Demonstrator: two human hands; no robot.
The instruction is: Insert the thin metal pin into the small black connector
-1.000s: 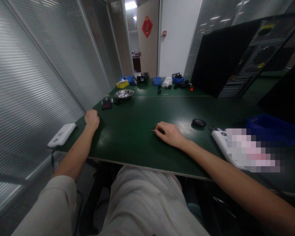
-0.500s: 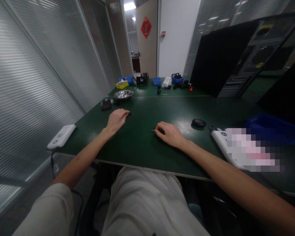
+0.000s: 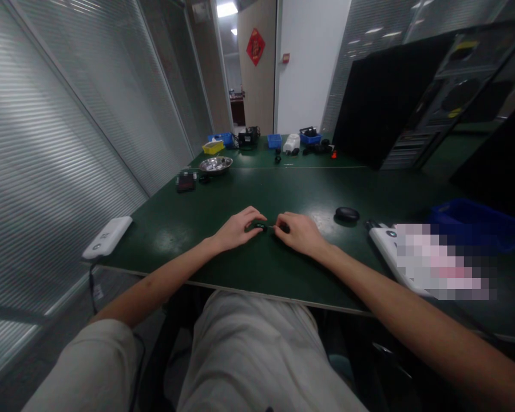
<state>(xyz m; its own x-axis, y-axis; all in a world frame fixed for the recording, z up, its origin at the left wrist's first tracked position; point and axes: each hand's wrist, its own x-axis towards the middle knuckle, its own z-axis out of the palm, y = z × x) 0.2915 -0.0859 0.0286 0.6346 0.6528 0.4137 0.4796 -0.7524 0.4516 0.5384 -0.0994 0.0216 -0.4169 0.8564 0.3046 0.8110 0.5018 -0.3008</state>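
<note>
Over the middle of the green table (image 3: 240,191), my left hand (image 3: 239,228) has its thumb and fingers curved around a small black object (image 3: 261,226). Just to the right, my right hand (image 3: 299,232) is closed on a small thin tool (image 3: 272,227), whose light tip points left at the black object. Most of that tool is hidden in the fingers. Tip and object are very close; whether they touch is too small to tell. A black oval case (image 3: 347,215) lies to the right of my right hand.
A metal bowl (image 3: 216,165) and a dark box (image 3: 186,182) stand at the back left. At the left edge lies a white power bank (image 3: 107,237). On the right are another white device (image 3: 397,260), a blue tray (image 3: 480,223) and a large black computer case (image 3: 386,97).
My left hand has moved right and toward me, bringing the small black object beside the tool's tip. My right hand has hardly moved.
</note>
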